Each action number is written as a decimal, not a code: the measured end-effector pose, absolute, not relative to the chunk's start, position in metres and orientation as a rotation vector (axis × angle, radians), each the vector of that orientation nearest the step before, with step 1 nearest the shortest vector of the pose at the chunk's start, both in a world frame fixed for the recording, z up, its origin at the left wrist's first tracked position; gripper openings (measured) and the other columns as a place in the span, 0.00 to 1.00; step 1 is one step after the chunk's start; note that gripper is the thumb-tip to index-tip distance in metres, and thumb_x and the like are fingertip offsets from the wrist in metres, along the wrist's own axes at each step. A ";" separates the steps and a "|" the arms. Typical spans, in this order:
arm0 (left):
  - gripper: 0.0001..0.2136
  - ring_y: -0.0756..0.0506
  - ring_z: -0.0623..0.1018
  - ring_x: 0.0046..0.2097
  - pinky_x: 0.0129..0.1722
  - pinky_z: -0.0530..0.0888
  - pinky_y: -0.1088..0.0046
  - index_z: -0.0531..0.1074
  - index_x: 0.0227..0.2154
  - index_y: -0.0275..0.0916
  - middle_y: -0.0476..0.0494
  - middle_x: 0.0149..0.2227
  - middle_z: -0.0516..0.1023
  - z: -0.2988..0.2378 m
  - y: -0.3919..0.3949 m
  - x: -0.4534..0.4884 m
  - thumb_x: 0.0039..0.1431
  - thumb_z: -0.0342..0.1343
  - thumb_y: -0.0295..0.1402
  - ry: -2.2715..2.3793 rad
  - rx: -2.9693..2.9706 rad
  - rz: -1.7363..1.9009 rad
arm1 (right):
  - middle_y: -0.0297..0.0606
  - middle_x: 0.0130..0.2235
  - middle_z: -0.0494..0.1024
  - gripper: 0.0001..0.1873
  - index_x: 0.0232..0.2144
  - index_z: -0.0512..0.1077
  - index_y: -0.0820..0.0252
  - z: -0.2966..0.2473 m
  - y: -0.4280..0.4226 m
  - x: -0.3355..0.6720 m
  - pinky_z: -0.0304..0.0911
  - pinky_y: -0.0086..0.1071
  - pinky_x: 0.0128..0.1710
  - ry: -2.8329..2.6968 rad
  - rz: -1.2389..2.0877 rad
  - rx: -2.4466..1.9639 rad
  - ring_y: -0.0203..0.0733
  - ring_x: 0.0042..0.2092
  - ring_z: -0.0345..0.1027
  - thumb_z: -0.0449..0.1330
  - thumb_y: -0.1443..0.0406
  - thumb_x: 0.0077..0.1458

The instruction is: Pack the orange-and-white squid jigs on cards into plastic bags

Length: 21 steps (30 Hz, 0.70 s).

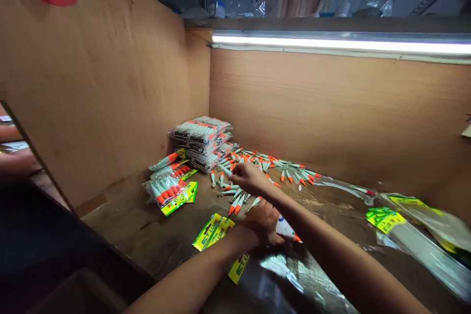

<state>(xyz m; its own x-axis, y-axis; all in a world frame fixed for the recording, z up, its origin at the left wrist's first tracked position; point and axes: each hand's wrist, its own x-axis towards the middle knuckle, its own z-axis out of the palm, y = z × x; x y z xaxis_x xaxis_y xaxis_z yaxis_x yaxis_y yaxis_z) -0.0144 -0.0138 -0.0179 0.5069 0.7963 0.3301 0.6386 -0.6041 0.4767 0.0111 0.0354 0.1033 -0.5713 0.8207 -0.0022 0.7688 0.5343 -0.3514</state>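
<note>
My right hand (247, 176) reaches far forward into a scatter of loose white-and-orange floats (272, 167) on the wooden bench, fingers curled down onto a few of them. Nearer to me, my left hand (265, 223) is closed around a small bunch of the same floats (287, 229), their orange tips poking out to the right. It rests over a clear plastic bag (279, 274). Yellow-green header cards (213, 230) lie just left of that hand.
Stacked filled packs (202, 140) sit in the back corner, with more packs (169, 189) in front of them. Empty bags with yellow cards (412, 225) lie at the right. Plywood walls enclose the bench; a strip light (338, 45) glows above. Another person's arm (11, 132) shows at far left.
</note>
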 end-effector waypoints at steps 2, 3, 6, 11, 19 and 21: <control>0.41 0.32 0.71 0.52 0.53 0.69 0.55 0.64 0.56 0.41 0.37 0.52 0.71 -0.013 -0.014 -0.016 0.39 0.68 0.55 1.222 2.490 0.792 | 0.40 0.38 0.73 0.23 0.45 0.70 0.71 0.109 0.035 0.071 0.57 0.14 0.35 -2.351 0.841 -1.175 0.22 0.33 0.62 0.54 0.54 0.60; 0.42 0.34 0.72 0.51 0.51 0.70 0.57 0.63 0.57 0.43 0.39 0.51 0.71 -0.011 -0.015 -0.017 0.40 0.68 0.55 1.218 2.481 0.824 | 0.41 0.38 0.72 0.27 0.47 0.68 0.72 0.108 0.033 0.103 0.59 0.15 0.34 -2.218 1.002 -1.117 0.21 0.32 0.61 0.56 0.52 0.58; 0.41 0.38 0.73 0.47 0.46 0.72 0.60 0.63 0.55 0.46 0.43 0.49 0.70 -0.003 -0.015 -0.021 0.38 0.69 0.56 1.241 2.454 0.859 | 0.42 0.38 0.71 0.38 0.48 0.66 0.72 0.095 0.025 0.196 0.61 0.18 0.33 -1.960 1.215 -1.167 0.22 0.31 0.61 0.63 0.45 0.48; 0.43 0.37 0.71 0.51 0.49 0.71 0.61 0.61 0.58 0.46 0.42 0.51 0.68 -0.001 -0.008 -0.023 0.39 0.71 0.53 1.250 2.468 0.876 | 0.40 0.36 0.72 0.31 0.43 0.73 0.71 0.078 0.011 0.288 0.58 0.17 0.33 -2.030 0.938 -1.446 0.24 0.32 0.62 0.61 0.47 0.52; 0.40 0.39 0.71 0.48 0.47 0.71 0.62 0.60 0.57 0.46 0.42 0.50 0.68 -0.002 -0.007 -0.016 0.43 0.69 0.53 1.253 2.531 0.826 | 0.37 0.39 0.73 0.09 0.35 0.78 0.56 0.075 -0.022 0.245 0.49 0.18 0.35 -2.382 -0.037 -1.754 0.30 0.41 0.63 0.59 0.61 0.59; 0.39 0.39 0.72 0.47 0.46 0.71 0.62 0.60 0.57 0.46 0.43 0.49 0.68 0.001 -0.011 -0.012 0.44 0.68 0.53 1.253 2.538 0.810 | 0.39 0.39 0.72 0.11 0.34 0.78 0.59 0.062 -0.026 0.226 0.50 0.19 0.36 -2.401 -0.147 -1.717 0.31 0.42 0.63 0.57 0.61 0.61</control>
<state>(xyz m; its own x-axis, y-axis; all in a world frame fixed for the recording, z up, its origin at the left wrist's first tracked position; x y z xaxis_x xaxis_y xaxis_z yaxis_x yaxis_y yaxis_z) -0.0123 -0.0113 0.0010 0.4913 0.7807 0.3861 0.6726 -0.6217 0.4013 0.2256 -0.0260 0.0625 -0.3136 0.9266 0.2077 0.9450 0.3260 -0.0277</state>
